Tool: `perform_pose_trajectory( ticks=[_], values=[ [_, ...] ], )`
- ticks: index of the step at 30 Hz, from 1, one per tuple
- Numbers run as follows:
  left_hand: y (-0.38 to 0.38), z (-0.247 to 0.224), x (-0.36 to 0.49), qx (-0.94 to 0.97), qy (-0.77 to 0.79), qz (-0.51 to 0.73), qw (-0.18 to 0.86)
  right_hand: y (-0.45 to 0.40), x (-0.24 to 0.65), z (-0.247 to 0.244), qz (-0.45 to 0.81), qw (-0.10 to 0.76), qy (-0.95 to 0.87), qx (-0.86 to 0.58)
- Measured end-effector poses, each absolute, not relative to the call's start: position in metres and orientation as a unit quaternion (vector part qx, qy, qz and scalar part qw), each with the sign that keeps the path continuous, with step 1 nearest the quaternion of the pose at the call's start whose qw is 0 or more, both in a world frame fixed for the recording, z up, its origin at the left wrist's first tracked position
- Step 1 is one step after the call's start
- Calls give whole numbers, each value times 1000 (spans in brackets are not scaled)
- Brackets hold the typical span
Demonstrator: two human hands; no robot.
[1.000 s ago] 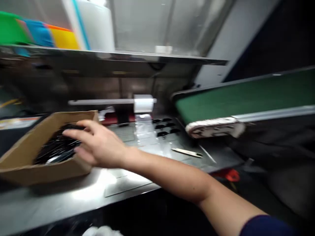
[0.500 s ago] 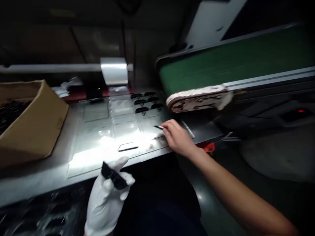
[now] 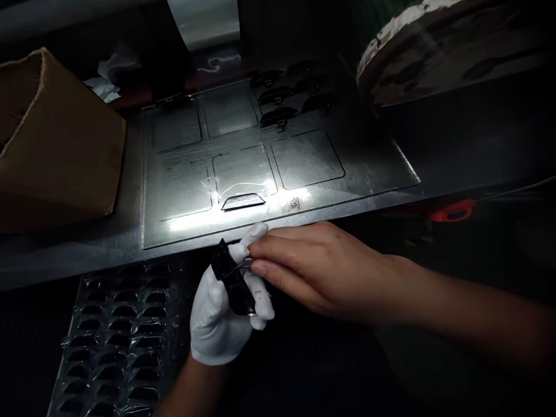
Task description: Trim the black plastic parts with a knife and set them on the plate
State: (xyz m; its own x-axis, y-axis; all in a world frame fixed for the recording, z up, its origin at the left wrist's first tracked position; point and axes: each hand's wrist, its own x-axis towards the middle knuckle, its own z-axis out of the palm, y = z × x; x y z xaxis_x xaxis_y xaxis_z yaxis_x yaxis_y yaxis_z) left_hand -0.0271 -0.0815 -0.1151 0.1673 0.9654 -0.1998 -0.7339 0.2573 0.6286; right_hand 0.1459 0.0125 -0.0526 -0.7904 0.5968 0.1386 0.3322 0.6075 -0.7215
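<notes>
My left hand [image 3: 217,324], in a white glove, holds a glossy black curved plastic part [image 3: 237,286] between thumb and fingers, tilted, just in front of the bench edge. My bare right hand [image 3: 313,266] is closed in a pinch against the upper side of that part, beside the gloved fingertips. Something thin and shiny shows at its fingertips, too small to name. Behind the hands, a flat trapezoid piece with a dark outline [image 3: 243,201] lies on the clear sheet [image 3: 304,156]. Several black parts [image 3: 280,116] lie in rows farther back on the sheet.
A cardboard box [image 3: 82,145] stands at the left of the metal bench. Below left is a tray of several wrapped black parts [image 3: 108,341]. An orange-red handle [image 3: 454,211] sticks out under the bench edge. The conveyor's end [image 3: 434,63] overhangs the back right.
My right hand has moved from above the sheet, where it held a thin dark-tipped piece, left and down to the black part in my left hand. The view has moved closer to the bench.
</notes>
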Motion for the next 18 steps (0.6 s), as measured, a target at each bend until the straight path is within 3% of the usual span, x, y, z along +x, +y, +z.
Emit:
perform_pose_trajectory(
  ticks=[18],
  values=[
    [-79,-114,-27,197,281,561,753,18,165,-53,315,161,-914,-198]
  ],
)
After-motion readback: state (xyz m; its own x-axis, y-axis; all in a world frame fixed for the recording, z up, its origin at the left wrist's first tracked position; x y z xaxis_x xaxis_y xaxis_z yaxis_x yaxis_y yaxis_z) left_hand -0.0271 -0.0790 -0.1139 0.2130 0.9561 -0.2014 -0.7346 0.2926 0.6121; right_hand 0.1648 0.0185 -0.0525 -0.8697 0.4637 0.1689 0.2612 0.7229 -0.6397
